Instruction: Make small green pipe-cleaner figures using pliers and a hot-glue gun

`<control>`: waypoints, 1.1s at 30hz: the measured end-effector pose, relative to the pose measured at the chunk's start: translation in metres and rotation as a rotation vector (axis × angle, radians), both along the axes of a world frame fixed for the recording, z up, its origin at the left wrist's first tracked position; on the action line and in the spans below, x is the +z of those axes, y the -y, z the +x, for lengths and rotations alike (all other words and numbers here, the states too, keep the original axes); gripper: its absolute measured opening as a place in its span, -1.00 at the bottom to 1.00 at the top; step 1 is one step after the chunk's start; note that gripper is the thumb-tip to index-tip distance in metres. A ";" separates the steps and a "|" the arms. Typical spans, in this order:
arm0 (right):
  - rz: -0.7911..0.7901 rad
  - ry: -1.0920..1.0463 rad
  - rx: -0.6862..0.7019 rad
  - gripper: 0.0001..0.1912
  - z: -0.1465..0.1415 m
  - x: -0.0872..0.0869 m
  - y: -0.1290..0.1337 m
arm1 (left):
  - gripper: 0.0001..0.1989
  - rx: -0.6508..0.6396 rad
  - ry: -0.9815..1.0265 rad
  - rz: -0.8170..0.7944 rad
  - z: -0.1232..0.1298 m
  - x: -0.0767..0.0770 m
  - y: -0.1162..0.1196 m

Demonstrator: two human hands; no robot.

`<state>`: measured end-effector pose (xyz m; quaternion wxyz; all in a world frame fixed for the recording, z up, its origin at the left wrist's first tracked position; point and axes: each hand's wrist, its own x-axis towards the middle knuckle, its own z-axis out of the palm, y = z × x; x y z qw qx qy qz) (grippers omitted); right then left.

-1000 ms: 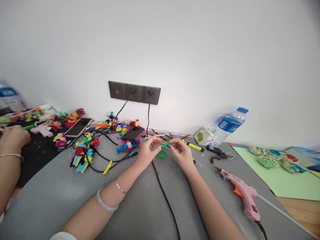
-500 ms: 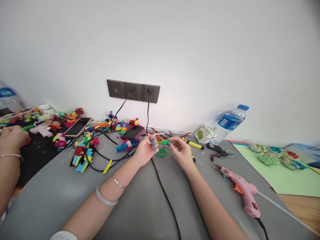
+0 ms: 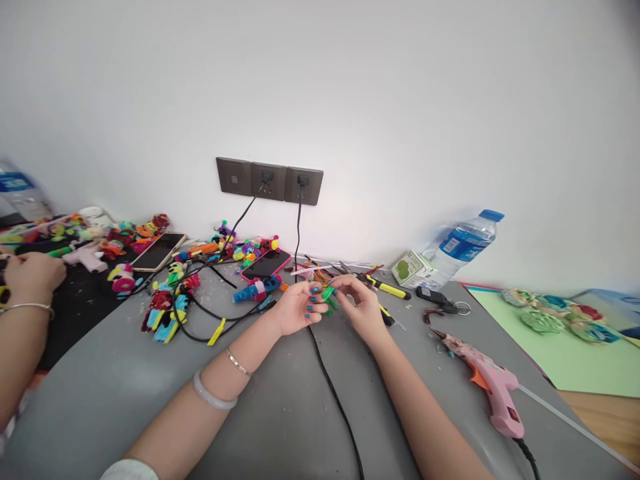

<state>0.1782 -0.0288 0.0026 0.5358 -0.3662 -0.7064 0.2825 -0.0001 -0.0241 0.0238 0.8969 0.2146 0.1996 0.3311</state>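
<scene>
Over the table [image 3: 280, 427], the right hand [image 3: 357, 307] pinches a small green piece [image 3: 328, 294] between thumb and fingers. The piece sits in the gap between the 2 hands. The left hand [image 3: 299, 310] has its fingers curled beside it; whether they grip it, I cannot tell. From the hands, yellow-and-black pliers [image 3: 387, 287] lie at 3 o'clock, a pink glue gun [image 3: 493, 387] at 4, a water bottle [image 3: 463, 247] at 2, and a pink-edged phone [image 3: 267, 264] at 10.
</scene>
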 end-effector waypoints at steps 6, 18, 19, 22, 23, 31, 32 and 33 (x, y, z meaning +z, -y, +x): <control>-0.011 0.057 0.047 -0.90 -0.003 0.008 0.005 | -0.84 -0.269 -0.096 0.018 0.002 -0.001 0.001; -0.008 0.048 0.039 -0.85 -0.003 0.004 0.004 | -0.92 -0.196 -0.183 0.081 0.009 -0.009 0.001; -0.016 0.044 0.034 -0.85 -0.003 0.003 0.004 | -0.93 -0.185 -0.186 0.082 0.009 -0.009 0.001; -0.052 0.050 0.029 -0.85 0.000 0.002 0.003 | -0.94 -0.176 -0.193 0.073 0.009 -0.009 0.001; -0.058 0.056 0.025 -0.85 0.000 0.001 0.003 | -0.94 -0.167 -0.191 0.069 0.009 -0.009 0.000; -0.088 0.107 0.034 -0.85 0.000 0.003 0.002 | -0.90 0.049 -0.210 0.102 0.012 -0.012 -0.002; -0.095 0.101 0.049 -0.83 -0.001 0.003 0.002 | -0.90 0.094 -0.230 0.126 0.014 -0.013 -0.002; -0.101 0.090 0.062 -0.82 -0.001 0.004 0.003 | -0.87 0.145 -0.251 0.153 0.015 -0.013 -0.002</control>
